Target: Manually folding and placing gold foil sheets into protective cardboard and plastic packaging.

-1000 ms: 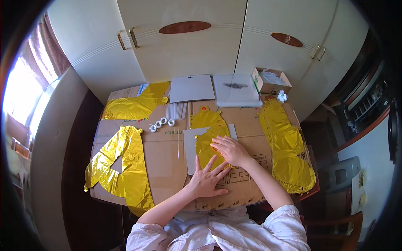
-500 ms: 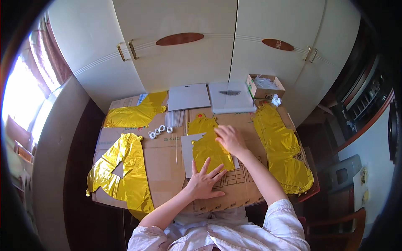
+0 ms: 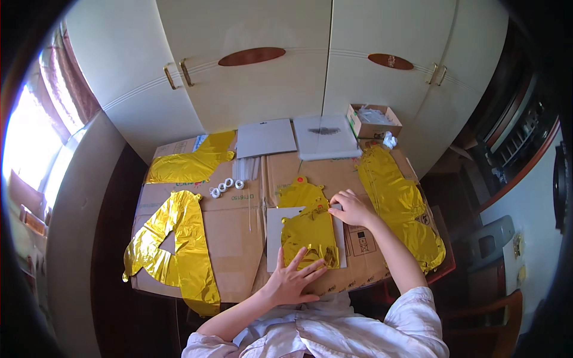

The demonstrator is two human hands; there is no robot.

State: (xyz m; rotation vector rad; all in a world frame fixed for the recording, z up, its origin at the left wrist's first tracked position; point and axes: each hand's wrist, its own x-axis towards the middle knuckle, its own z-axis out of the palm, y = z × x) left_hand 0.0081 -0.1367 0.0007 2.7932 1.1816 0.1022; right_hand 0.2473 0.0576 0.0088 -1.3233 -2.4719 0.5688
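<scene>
In front of me a flat gold foil balloon (image 3: 310, 230) lies folded on a grey-white card (image 3: 274, 244), its upper part reaching past the card's far edge. My left hand (image 3: 292, 283) is open, with spread fingers pressing on the foil's near end. At the far right corner of the card, my right hand (image 3: 353, 209) has its fingers bent and closed on the foil's edge. Whether the card is also between those fingers is hidden.
Other gold foil balloons lie at the left (image 3: 194, 244), far left (image 3: 191, 167) and right (image 3: 400, 209) of the cardboard-covered table (image 3: 233, 262). Farther back are white ribbon rolls (image 3: 227, 184), clear straws (image 3: 246, 168), a grey card stack (image 3: 267, 138), clear plastic bags (image 3: 328, 140) and a small box (image 3: 375, 126).
The card and foil have shifted nearer to me and slightly right. My right hand has come nearer and right, to the card's corner; my left hand still presses the near end.
</scene>
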